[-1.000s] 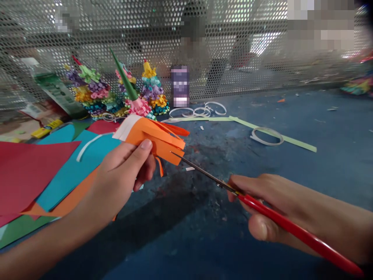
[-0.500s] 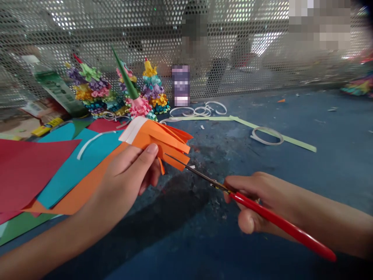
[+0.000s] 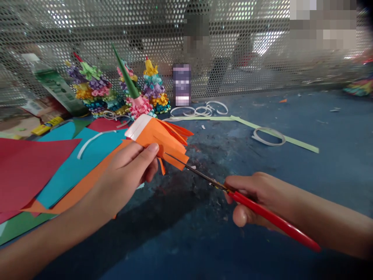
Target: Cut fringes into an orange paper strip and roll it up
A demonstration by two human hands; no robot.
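Below: blue worktop (scuffed).
Behind worktop: perforated metal screen.
Fingers: left hand pinching orange paper; right hand closed on red scissors.

Orange paper fringe — shifted up-right; red-handled scissors — drawn leftward, tip further across it.

The fringed orange paper has a white band along one end. The scissors show glossy red handles and dark steel blades. Crimson, teal and orange paper sheets lie at the left, and a green paper cone rises from pink curls. A pale green paper strip crosses the table, blue with dark blotches. The grey metal screen is patterned with rows of round holes.
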